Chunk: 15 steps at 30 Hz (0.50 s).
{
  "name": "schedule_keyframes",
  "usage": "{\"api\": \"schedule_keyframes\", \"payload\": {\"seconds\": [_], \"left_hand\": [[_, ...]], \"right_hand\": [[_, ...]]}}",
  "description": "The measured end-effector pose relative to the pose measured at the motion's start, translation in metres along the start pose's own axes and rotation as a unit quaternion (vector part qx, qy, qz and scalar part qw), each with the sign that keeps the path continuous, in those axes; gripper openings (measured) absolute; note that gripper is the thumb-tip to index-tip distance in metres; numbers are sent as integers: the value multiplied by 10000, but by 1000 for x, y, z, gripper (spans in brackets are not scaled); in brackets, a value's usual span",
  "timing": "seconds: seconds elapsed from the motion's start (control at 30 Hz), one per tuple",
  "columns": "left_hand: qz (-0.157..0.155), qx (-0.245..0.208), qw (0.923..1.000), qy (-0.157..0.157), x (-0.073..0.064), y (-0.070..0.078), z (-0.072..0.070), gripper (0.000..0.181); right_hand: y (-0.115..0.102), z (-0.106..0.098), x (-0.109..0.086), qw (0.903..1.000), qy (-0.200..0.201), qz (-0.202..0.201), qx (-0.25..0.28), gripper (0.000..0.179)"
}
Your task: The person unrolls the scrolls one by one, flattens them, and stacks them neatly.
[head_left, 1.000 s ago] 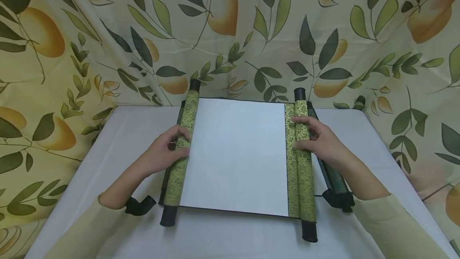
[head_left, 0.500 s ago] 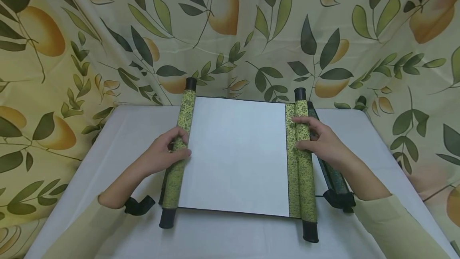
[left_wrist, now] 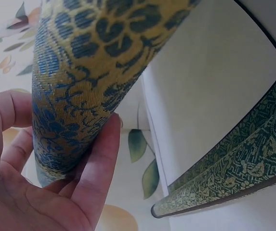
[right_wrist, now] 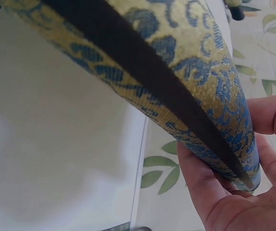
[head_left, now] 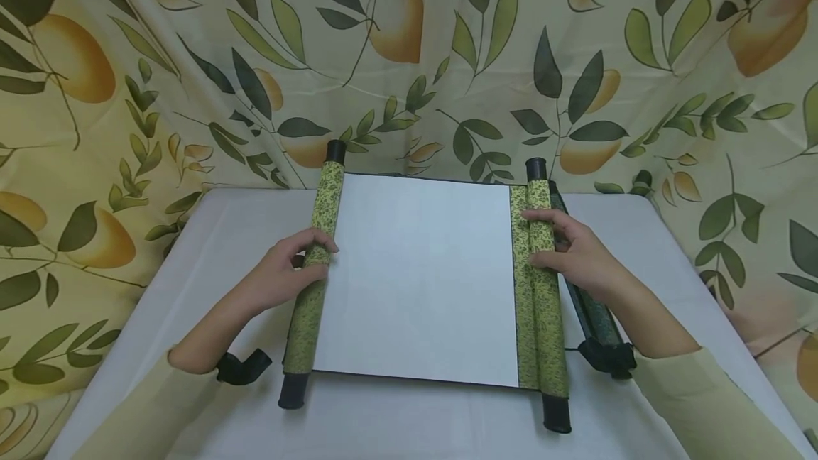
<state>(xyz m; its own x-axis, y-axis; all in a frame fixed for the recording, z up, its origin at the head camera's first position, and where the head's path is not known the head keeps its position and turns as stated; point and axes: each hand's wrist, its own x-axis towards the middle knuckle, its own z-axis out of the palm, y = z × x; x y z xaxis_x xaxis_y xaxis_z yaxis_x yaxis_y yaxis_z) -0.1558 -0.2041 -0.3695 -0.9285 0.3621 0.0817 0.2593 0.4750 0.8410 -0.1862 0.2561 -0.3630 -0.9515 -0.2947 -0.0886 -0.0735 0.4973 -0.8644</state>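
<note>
A hanging scroll lies partly unrolled across the table, its bare white sheet (head_left: 424, 279) between two brocade rolls with black end knobs. My left hand (head_left: 287, 268) grips the left roll (head_left: 305, 325) at mid-length, thumb on the near side and fingers over the top. Around the right roll (head_left: 551, 332) my right hand (head_left: 578, 250) curls in the same way. Up close in the left wrist view, the brocade (left_wrist: 80, 82) is gold with blue flowers. A dark strip runs along the roll (right_wrist: 210, 82) in the right wrist view. The rolls' undersides are hidden.
A dark green brocade roll (head_left: 596, 318) lies just right of the right roll, partly behind my right hand. Black straps (head_left: 246, 368) sit at both wrists. A white cloth covers the table (head_left: 409, 424); a fruit-and-leaf printed curtain (head_left: 422, 112) hangs behind it.
The left roll has shifted left, covering the dark edge that showed beside it, and the white sheet is a little wider. The right roll has moved very slightly right.
</note>
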Motion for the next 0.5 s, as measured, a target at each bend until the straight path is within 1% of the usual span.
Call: {"api": "schedule_keyframes", "payload": {"seconds": [0.13, 0.33, 0.5], "left_hand": [[18, -7, 10000, -13, 0, -1, 0, 13], [-30, -139, 9999, 14, -1, 1, -1, 23], [155, -31, 9999, 62, -2, 0, -4, 20]], "right_hand": [[0, 0, -1, 9999, 53, 43, -91, 70], [2, 0, -1, 9999, -17, -44, 135, 71], [3, -1, -2, 9999, -3, -101, 126, 70]]}}
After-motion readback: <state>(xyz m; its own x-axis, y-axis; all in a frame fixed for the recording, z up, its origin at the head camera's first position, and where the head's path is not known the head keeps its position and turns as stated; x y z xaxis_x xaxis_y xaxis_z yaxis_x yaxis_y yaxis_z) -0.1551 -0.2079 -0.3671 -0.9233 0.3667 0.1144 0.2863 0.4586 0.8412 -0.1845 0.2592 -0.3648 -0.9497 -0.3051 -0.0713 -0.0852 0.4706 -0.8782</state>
